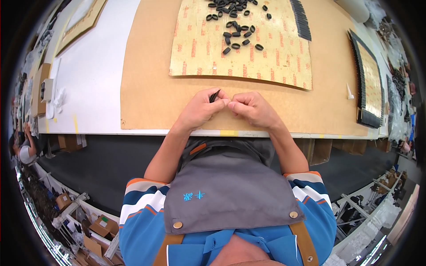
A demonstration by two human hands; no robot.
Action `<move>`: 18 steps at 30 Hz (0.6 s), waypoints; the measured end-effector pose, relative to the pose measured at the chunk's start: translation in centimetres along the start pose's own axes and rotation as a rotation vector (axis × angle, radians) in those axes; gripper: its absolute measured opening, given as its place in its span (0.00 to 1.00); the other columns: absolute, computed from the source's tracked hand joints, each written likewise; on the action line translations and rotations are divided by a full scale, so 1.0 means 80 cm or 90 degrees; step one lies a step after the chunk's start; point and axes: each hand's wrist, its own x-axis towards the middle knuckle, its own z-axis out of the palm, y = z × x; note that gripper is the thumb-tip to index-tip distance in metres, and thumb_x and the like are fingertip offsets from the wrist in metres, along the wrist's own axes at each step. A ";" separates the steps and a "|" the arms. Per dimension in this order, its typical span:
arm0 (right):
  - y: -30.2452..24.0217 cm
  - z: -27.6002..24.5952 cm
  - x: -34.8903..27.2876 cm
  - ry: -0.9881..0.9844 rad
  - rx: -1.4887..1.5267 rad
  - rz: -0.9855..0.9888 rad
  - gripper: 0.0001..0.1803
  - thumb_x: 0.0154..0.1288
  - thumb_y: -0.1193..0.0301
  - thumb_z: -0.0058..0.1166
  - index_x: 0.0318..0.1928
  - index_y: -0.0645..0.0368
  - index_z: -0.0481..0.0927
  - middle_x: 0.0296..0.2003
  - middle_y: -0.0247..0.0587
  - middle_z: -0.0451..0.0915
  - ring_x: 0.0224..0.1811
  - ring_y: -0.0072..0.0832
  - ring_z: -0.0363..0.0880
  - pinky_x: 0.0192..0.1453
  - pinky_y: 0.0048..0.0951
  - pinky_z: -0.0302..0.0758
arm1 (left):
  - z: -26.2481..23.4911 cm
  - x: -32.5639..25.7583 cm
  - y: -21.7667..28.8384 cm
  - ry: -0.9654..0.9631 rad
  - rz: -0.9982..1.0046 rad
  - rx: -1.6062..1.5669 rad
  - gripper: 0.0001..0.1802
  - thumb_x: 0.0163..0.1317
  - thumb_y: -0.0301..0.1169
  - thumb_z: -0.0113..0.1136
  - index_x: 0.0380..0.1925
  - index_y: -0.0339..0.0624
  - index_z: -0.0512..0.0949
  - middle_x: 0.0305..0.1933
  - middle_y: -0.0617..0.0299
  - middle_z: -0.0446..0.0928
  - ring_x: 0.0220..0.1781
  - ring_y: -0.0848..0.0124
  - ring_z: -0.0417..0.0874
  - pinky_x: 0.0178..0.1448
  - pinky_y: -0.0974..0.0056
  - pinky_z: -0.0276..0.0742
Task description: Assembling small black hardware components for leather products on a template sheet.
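Note:
My left hand (198, 111) is closed around a small dark black piece (214, 95), flat and pointed, which pokes up between thumb and fingers; it looks like a thin strip or a few together. Its thumb and fingertips meet those of my right hand (256, 110), which is curled in a pinch; whatever sits between the right fingertips is hidden. Both hands hover above the tan sheet (146, 88) near the table's front edge. Beyond them lies a yellowish board (195, 57) with red print, bearing many loose black rings (236, 34).
Black strips (301, 20) line the board's right edge. At the right lies another board (369, 80) edged with black strips, beside a small white cone-shaped nozzle (350, 92). A cardboard box (41, 88) stands at the left. Another person (27, 148) is at the far left.

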 end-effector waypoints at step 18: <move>-0.013 0.038 0.013 0.165 0.096 -0.039 0.06 0.62 0.74 0.54 0.32 0.65 0.74 0.19 0.33 0.74 0.20 0.15 0.71 0.22 0.20 0.66 | 0.036 0.007 -0.012 -0.002 0.208 -0.307 0.23 0.73 0.37 0.38 0.60 0.32 0.63 0.60 0.52 0.68 0.58 0.68 0.70 0.61 0.62 0.67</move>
